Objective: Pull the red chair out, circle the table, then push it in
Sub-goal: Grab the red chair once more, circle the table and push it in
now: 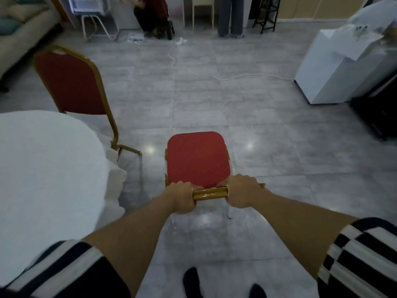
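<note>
The red chair [197,158] with a gold frame stands on the grey tiled floor straight in front of me, its seat facing away. My left hand [181,197] and my right hand [241,193] both grip the gold top rail of its backrest, one at each end. The round table [43,173] under a white cloth lies to my left, apart from this chair.
A second red chair [73,82] sits tucked at the table's far side. A white cable [214,76] snakes across the floor ahead. White boxes [335,67] stand at the right, a sofa [23,33] at the far left, and people's legs [231,16] at the back.
</note>
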### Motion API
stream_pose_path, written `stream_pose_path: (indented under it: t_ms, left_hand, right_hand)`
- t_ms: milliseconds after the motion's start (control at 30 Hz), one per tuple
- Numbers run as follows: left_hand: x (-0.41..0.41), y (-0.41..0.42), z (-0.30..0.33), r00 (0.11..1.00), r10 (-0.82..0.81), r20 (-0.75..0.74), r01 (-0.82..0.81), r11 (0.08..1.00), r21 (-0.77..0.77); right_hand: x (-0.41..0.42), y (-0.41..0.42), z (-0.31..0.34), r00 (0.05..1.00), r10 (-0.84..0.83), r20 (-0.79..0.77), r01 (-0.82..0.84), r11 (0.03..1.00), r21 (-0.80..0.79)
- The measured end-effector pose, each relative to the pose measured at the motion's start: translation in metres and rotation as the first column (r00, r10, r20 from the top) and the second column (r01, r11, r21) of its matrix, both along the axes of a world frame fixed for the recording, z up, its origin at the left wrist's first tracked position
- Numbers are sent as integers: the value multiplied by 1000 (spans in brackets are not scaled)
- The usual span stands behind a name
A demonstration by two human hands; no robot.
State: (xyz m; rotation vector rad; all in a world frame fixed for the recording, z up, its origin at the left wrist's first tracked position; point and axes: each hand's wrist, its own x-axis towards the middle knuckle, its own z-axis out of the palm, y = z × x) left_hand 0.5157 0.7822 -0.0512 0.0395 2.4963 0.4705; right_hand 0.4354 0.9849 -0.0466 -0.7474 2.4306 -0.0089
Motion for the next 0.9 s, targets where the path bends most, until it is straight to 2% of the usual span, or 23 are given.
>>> stream_pose_path:
  t_ms: [133, 500, 800, 900]
  left_hand:
    - [4, 12, 2, 1000, 12, -9, -12, 997, -72]
    - [20, 87, -5, 966, 246, -79, -255, 959, -128]
    - [7, 133, -17, 853, 518, -57, -520, 841, -148]
    - [-5, 136, -17, 823, 564, -72, -568, 812, -138]
  right_hand:
    - [-5, 4, -6, 998, 60, 24, -59, 998, -32]
    - [-40, 53, -9, 937, 349, 8, -347, 934, -85]
    - [-91, 61, -7, 823, 568, 11, -567, 822, -55]
    - [-109, 54, -5, 774, 633, -9, -633, 773, -39]
